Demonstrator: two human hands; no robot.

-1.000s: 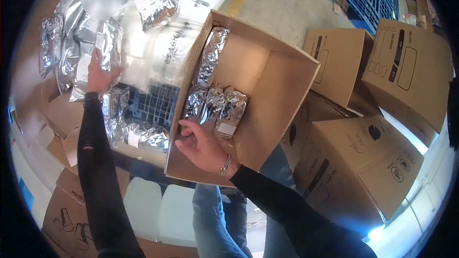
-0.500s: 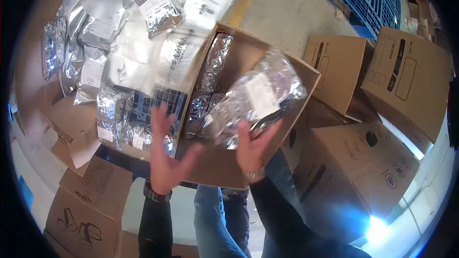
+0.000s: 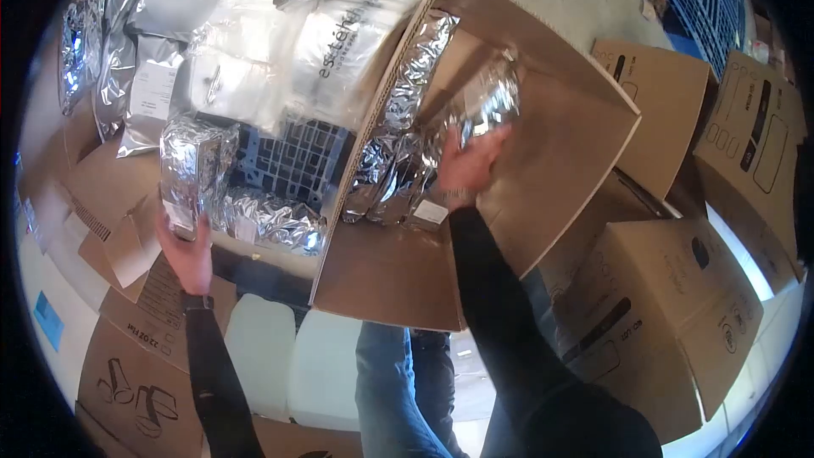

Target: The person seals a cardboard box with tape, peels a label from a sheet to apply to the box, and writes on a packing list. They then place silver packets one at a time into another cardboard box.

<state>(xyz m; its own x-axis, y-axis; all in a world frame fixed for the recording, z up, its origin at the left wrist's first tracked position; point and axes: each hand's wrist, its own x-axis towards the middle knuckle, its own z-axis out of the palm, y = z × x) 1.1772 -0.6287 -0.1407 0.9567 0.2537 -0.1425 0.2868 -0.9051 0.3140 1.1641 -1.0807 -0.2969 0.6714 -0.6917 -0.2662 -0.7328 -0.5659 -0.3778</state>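
An open cardboard box [image 3: 386,276] stands in front of me with silver foil-wrapped packages [image 3: 420,72] along its left side. Inside it, my right hand [image 3: 471,165] grips the near end of a shiny wrapped package [image 3: 487,102], blurred by motion; its fingertips are partly hidden. Left of the box, my left hand [image 3: 186,250] has thumb and fingers around the lower end of another foil-wrapped package [image 3: 193,165], which has a white label. Beside that one lies a further foil-wrapped package [image 3: 275,220], in front of a dark plastic grid [image 3: 288,157].
Clear plastic bags with white contents [image 3: 339,51] and silver pouches [image 3: 153,89] are heaped at the back left. Several cardboard boxes [image 3: 670,288] stand at the right, more [image 3: 136,365] at the lower left. A blue plastic pallet [image 3: 699,0] lies at the back right.
My right hand has lowered the shiny package deeper into the box. My left hand, open above the box's left edge before, has moved left onto the foil-wrapped package. The view has shifted.
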